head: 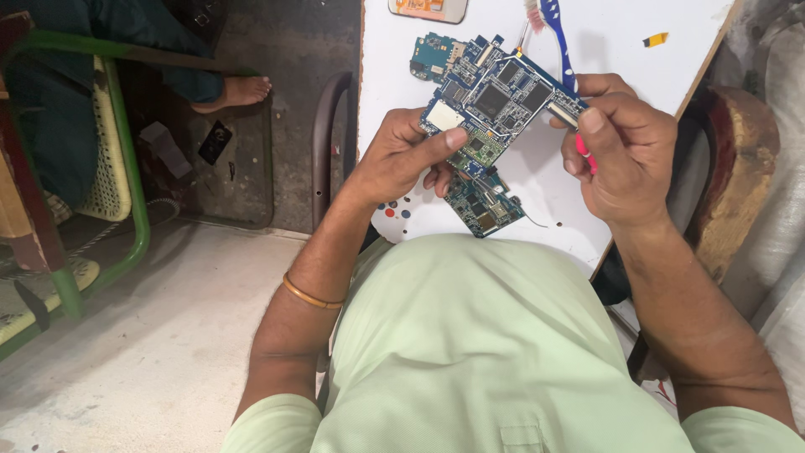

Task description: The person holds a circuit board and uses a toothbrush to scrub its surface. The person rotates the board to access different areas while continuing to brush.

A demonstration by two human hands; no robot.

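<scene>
At upper centre of the frame, the left hand (402, 155) pinches a blue circuit board (495, 101) above the white desk (620, 50). The right hand (625, 151) has its grip closed on a pink tool (mostly hidden) (586, 156) at the board's right edge.

A single head-worn camera looks steeply down from close above the person's chest onto the white tabletop (637, 75) and the floor (168, 335) beside it.
</scene>
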